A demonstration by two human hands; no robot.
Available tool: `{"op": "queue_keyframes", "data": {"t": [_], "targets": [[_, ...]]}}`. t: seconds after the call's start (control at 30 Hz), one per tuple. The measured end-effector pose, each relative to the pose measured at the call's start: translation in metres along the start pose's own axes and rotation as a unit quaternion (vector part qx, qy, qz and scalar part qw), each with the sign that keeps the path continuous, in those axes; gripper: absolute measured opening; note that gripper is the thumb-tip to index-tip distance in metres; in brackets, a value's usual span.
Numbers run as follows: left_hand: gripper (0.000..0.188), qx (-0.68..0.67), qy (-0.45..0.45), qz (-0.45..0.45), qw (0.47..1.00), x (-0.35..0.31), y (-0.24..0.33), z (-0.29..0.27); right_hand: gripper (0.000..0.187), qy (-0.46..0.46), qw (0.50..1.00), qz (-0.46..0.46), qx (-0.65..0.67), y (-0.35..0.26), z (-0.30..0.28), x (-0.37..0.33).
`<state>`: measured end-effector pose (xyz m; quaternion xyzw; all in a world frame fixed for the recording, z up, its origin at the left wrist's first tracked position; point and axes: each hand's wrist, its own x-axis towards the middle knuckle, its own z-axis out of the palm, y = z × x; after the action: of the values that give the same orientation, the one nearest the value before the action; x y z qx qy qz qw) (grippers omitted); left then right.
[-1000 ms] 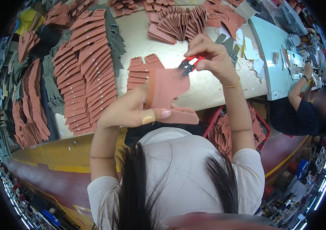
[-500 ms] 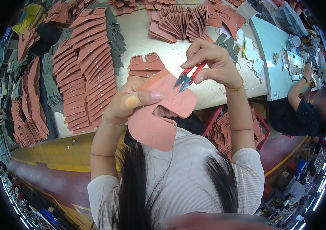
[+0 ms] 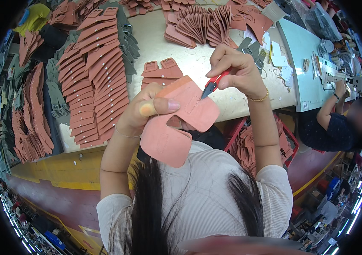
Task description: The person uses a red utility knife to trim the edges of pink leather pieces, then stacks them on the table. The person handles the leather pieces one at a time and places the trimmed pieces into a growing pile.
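Observation:
Between the thumb and fingers of my left hand (image 3: 149, 106) is a pink stitched shoe upper piece (image 3: 168, 142), with two rounded flaps and an orange-toned top edge. A yellowish wrap covers part of that thumb. My right hand (image 3: 236, 70) grips red-handled thread snips (image 3: 213, 85), their dark blades pressed together. The blade tips point down at the stitch line on the upper flap, touching it or very close. Just beyond my left hand, two pink buckled pieces (image 3: 162, 72) lie on the table.
Overlapping rows of pink buckled pieces (image 3: 98, 80) cover the table's left side, beside grey-green straps (image 3: 128, 46). Fanned pink pieces (image 3: 200, 25) lie at the back. A red crate (image 3: 291, 157) of pink pieces stands below the table edge. A co-worker (image 3: 327, 127) sits at the right.
The snips have closed from spread blades to blades together, and my right hand has shifted slightly. My left hand tilts the pink piece a little.

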<state>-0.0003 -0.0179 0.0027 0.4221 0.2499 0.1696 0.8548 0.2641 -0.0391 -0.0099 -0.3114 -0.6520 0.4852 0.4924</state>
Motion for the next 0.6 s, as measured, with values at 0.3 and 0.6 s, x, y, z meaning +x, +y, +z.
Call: {"op": "queue_keyframes", "data": {"t": [0.3,0.6], "targets": [[0.043,-0.002,-0.004,-0.02,1.0,0.0,0.006,0.002,0.029,-0.06,0.997,0.012,-0.048,-0.005,-0.002,0.005],[0.033,0.005,0.005,-0.023,1.0,0.005,-0.001,0.002,0.027,-0.125,0.992,0.026,0.002,0.001,-0.004,0.01]]}}
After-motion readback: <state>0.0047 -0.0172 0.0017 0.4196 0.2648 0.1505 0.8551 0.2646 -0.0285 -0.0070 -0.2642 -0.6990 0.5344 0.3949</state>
